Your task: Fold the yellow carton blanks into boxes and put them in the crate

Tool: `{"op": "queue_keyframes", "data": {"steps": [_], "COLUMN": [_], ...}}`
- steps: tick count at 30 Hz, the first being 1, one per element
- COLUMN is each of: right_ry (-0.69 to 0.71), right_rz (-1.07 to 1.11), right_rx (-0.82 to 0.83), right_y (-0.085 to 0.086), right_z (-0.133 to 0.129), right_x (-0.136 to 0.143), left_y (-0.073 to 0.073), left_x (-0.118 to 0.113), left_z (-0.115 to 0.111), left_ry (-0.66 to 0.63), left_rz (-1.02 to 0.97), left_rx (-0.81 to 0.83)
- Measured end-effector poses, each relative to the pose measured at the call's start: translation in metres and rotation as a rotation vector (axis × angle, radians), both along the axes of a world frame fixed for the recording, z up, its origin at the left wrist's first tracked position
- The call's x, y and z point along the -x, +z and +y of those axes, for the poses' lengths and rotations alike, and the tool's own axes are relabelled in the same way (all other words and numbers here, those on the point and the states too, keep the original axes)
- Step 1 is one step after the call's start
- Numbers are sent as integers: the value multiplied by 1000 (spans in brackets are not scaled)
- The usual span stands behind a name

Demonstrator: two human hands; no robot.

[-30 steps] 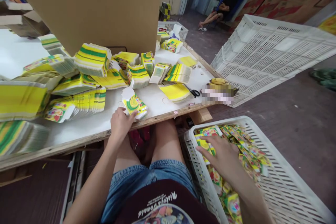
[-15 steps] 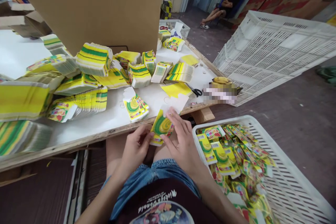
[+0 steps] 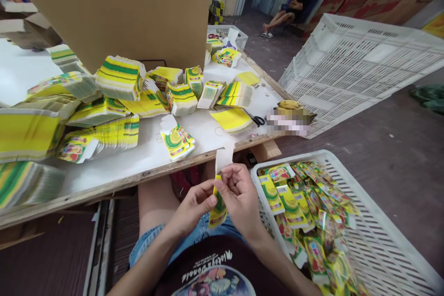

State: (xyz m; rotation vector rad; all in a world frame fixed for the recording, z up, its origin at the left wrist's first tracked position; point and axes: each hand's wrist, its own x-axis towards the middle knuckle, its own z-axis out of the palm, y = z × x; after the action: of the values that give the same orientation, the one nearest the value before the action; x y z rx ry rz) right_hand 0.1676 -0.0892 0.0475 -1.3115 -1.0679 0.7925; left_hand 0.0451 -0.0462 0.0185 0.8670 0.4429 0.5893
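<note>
A small yellow-green carton (image 3: pixel 218 210) with a white flap at its top is held upright over my lap, turned nearly edge-on. My left hand (image 3: pixel 198 202) pinches its left edge between thumb and fingers. On the other side my right hand (image 3: pixel 239 192) grips it near the flap, fingers curled and thumb on its face. Another printed carton (image 3: pixel 177 141) lies near the front edge of the white table (image 3: pixel 149 141). Behind it sit several stacks of flat cartons (image 3: pixel 120 78), and a yellow sheet (image 3: pixel 231 119) is by the black scissors (image 3: pixel 257 120).
At the right, a white crate (image 3: pixel 378 222) contains many printed packs. Stacked white crates (image 3: pixel 360 64) stand behind it. Bananas (image 3: pixel 290 105) lie at the table corner. A large cardboard panel (image 3: pixel 121 14) rises at the back, and a person (image 3: pixel 301 0) sits farther off.
The carton has turned from face-up to nearly edge-on and moved lower, away from the table edge. Both hands have come closer together around it. The view has shifted slightly.
</note>
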Motion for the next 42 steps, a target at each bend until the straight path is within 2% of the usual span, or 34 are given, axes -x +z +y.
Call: {"op": "queue_keyframes", "data": {"steps": [4, 6, 9, 11, 13, 15, 17, 20, 22, 25, 30, 33, 35, 37, 39, 42], "right_ry": [-175, -164, -29, -42, -83, -53, 40, 192, 231, 198, 59, 93, 145, 180, 196, 175], "right_rz": [-66, -87, -119, -118, -60, 13, 49, 49, -24, -188, -57, -179, -251, -259, -255, -256], "right_rx": [-27, 37, 188, 219, 166, 96, 73, 132, 176, 153, 89, 44, 106, 257, 383, 428], "right_y": [-3, -6, -10, -11, -13, -14, -14, -11, -9, -8, -12, -8, -2, 2, 2, -1], "right_z": [-5, -7, -9, -10, -10, -11, -12, -15, -16, -15, -11, -12, -13, -15, -16, -15], "right_x": [-3, -7, -16, -21, -25, -29, -34, -43, -48, -50, -50, -56, -60, -61, -59, -55], "left_y": [-7, -8, -6, -4, -1, 3, 7, 13, 14, 13, 11, 8, 5, 2, 1, 4], "left_x": [-6, -7, -9, -9, -7, -3, 1, 8, 10, 9, 4, 2, 2, 1, 0, 0], "left_z": [-1, 0, 0, 0, 0, 2, 6, 9, 9, 6, 3, 5, 5, 4, 2, 0], "left_ry": [203, 280, 287, 311, 330, 270, 159, 50, 17, 0, -20, 18, 72, 104, 91, 49], "left_rz": [27, 75, 188, 260, 276, 248, 208, 153, 135, 135, 117, 200, 265, 301, 299, 262], "left_rx": [119, 117, 1, -131, -231, -269, -272, -221, -176, -134, -111, -182, -244, -285, -298, -280]}}
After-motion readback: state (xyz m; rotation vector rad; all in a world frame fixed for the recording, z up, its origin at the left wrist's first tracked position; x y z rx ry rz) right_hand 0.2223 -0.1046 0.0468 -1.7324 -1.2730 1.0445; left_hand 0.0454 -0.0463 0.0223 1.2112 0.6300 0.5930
